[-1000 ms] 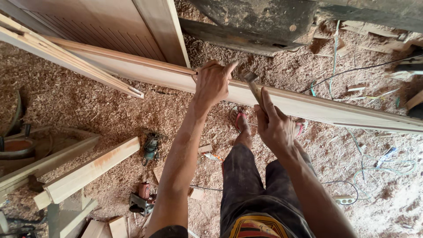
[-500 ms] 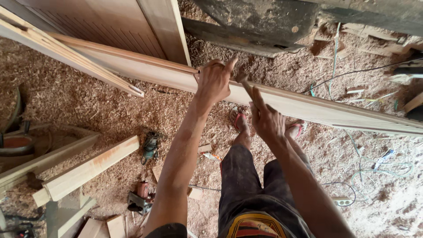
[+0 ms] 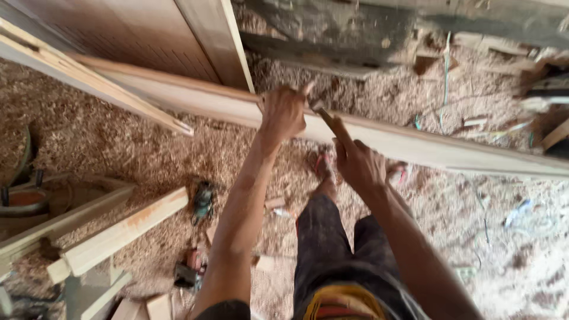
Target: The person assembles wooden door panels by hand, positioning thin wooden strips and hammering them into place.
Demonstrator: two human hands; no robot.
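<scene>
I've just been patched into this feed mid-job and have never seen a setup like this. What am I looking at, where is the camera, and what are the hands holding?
There is no machine here: the single view comes from a camera worn on a person's head, looking down at their own two bare arms and their legs.

The left hand rests in a grip on the upper edge of a long pale wooden plank that runs across the picture. The right hand holds a slim wooden-handled tool, its tip at the plank beside the left hand; what kind of tool is too blurred to tell.

The floor is covered in sawdust. To the left lie wooden beams, and a small power tool lies in the shavings. A wood panel leans behind.
</scene>
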